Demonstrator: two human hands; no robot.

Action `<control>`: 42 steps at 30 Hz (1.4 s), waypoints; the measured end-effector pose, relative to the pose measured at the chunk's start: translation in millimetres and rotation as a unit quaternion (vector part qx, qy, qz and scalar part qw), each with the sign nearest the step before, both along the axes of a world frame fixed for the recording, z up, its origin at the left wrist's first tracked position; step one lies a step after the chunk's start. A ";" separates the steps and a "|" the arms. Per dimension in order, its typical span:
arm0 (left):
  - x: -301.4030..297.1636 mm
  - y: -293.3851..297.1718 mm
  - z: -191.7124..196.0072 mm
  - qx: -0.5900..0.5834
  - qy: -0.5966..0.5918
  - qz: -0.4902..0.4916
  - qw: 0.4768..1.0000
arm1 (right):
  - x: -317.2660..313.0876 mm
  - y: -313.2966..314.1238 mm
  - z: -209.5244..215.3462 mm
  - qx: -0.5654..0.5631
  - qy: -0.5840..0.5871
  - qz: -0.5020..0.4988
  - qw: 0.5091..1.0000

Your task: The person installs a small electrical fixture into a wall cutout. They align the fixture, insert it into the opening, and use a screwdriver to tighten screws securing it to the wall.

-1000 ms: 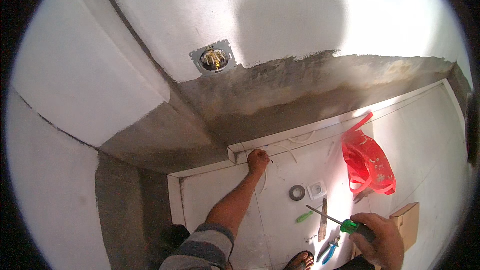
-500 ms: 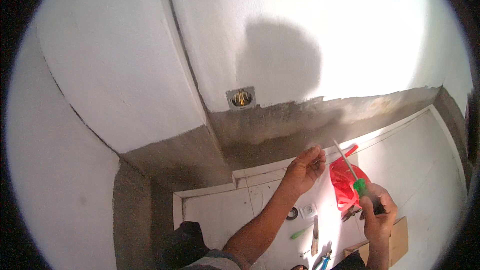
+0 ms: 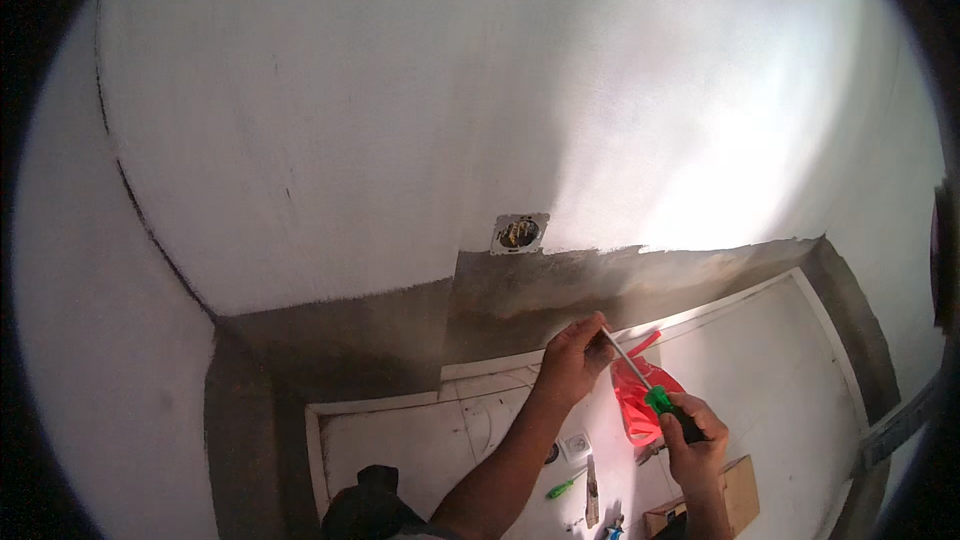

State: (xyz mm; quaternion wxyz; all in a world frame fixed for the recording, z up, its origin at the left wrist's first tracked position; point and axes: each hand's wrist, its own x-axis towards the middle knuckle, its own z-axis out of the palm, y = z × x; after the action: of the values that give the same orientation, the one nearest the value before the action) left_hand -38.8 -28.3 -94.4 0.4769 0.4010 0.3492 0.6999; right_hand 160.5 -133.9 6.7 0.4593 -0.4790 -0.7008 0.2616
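Note:
My right hand (image 3: 697,440) is wrapped round the green handle of a screwdriver (image 3: 656,398), whose long metal shaft slants up and to the left. At the shaft's tip is my left hand (image 3: 574,360), its thumb and fingers pinched together. Whether those fingers hold the tip or some small piece is hidden. On the wall above and left of both hands sits an uncovered socket (image 3: 520,233), with a metal frame and brassy parts inside; neither hand touches it.
Below my hands, a red plastic bag (image 3: 637,418), a white socket cover (image 3: 576,447), a small green screwdriver (image 3: 562,489), a long narrow tool (image 3: 592,500), blue-handled pliers (image 3: 614,532) and a cardboard box (image 3: 742,493) lie on the white tiled floor (image 3: 760,380). Bare grey plaster edges the wall's foot.
The screwdriver's tip, apart from my left hand before, now meets its fingers. The view has shifted, so the socket appears lower and farther right, and the head-shaped shadow beside it is gone.

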 end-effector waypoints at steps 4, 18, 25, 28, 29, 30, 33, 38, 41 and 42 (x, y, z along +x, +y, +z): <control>-32.8 2.4 -15.4 -0.037 -0.271 -0.128 0.953 | -32.9 -4.7 -9.9 -0.116 0.102 0.003 0.988; -104.3 -7.4 -5.1 -0.071 -0.391 -0.122 0.909 | -98.5 -6.4 -47.4 -0.020 0.018 -0.002 1.000; -121.5 -1.0 -9.6 -0.026 -0.379 -0.132 0.916 | -129.2 -20.8 -27.7 0.099 -0.079 0.004 0.992; -118.7 -4.2 -2.7 -0.025 -0.444 -0.143 0.884 | -127.9 -15.7 -32.6 0.040 -0.032 0.001 0.999; -117.1 -6.2 0.3 -0.028 -0.466 -0.141 0.873 | -128.3 -16.1 -31.1 0.036 -0.030 0.001 0.999; -117.5 -5.3 -1.6 -0.032 -0.456 -0.139 0.878 | -128.6 -16.4 -30.6 0.031 -0.028 0.000 0.999; -120.3 -4.5 -3.8 -0.044 -0.422 -0.131 0.896 | -128.9 -17.3 -29.7 0.065 -0.038 0.001 0.997; -126.3 -9.1 0.2 -0.028 -0.384 -0.148 0.911 | -114.7 -13.6 -41.3 -0.189 0.182 -0.002 0.965; -128.0 -9.8 -1.3 -0.021 -0.332 -0.128 0.934 | -117.2 -15.8 -42.1 -0.164 0.172 0.001 0.971; -129.3 -9.1 -1.7 -0.009 -0.312 -0.124 0.942 | -118.0 -17.1 -41.7 -0.145 0.159 0.002 0.977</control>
State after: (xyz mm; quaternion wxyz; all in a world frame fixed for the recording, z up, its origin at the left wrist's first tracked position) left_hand -168.1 -37.4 -96.1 0.6485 0.1985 0.1363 0.7221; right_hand 42.6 -151.0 -35.0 0.4898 -0.4911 -0.5747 0.4343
